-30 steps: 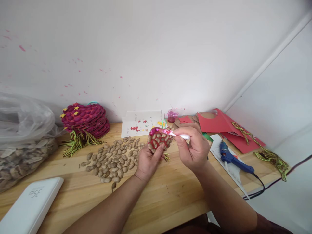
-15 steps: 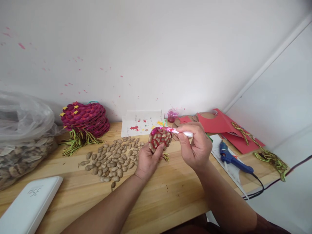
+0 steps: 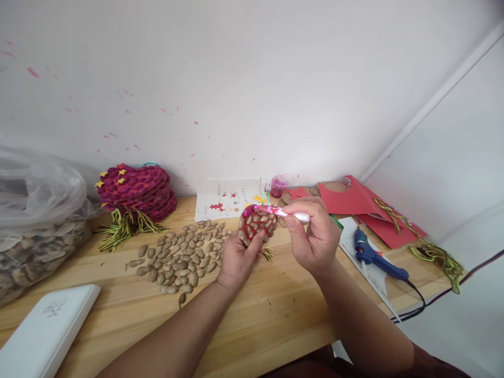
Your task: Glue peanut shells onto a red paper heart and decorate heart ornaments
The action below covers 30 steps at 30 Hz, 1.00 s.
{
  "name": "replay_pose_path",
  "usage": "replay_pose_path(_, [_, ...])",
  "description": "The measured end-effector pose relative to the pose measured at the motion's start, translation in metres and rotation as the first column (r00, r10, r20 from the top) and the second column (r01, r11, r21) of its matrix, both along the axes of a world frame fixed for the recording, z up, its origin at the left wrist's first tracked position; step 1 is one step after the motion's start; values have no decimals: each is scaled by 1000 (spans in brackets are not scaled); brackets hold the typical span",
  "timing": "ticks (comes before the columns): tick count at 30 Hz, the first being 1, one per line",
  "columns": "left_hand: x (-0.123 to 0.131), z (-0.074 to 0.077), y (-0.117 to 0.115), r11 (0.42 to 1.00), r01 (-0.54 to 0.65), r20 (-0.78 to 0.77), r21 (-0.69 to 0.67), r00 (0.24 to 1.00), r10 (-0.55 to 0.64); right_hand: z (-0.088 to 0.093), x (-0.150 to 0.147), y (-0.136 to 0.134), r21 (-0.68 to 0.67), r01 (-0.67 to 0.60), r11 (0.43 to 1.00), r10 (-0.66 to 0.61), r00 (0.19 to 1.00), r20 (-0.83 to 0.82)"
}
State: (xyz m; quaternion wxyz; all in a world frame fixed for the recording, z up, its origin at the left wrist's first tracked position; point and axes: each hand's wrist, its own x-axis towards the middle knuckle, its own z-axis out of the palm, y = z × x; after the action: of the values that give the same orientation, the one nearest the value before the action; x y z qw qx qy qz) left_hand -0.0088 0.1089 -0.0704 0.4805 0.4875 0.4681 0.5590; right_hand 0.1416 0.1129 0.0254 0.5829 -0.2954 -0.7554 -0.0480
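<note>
My left hand (image 3: 239,262) is closed around the lower edge of a round red disc (image 3: 255,230) with peanuts stuck on its face. Most of these peanuts are bare brown; magenta paint covers those at the disc's upper left. In my right hand (image 3: 316,239) a paintbrush (image 3: 280,211) is pinched between thumb and fingers, its white handle pointing right. The paint-smeared bristles touch the disc's upper edge. A green ribbon loop (image 3: 266,197) rises at the disc's top, and yellow-green yarn (image 3: 268,253) shows below it.
Loose peanuts (image 3: 185,257) lie left of my hands. Behind them are magenta peanut discs (image 3: 137,191) in a stack and a sheet with paper stars (image 3: 205,210). A paint cup (image 3: 279,186) stands by the wall. Rightward lie red paper (image 3: 346,202), a glue gun (image 3: 378,260) and yarn (image 3: 437,257).
The brush tip has moved slightly left along the disc's upper edge, with my right hand shifting a little left too. My left hand keeps its hold on the disc.
</note>
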Motion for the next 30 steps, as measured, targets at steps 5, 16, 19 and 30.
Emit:
replay_pose_path(5, [1,9,-2,999,25,104,-48,994,-20,-3,1,3,-31,13,999,-14,1000,-20])
replay_pose_path(16, [1,12,-3,993,54,195,-101,980,-33,-2,-1,3,-37,-9,999,8,1000,-14])
replay_pose_path(19, [1,12,-3,990,54,209,-131,978,-25,-2,0,4,-34,16,999,-16,1000,-7])
replay_pose_path(30, [0,11,-3,989,78,240,-122,970,-46,-3,1,5,-39,34,999,-35,999,-24])
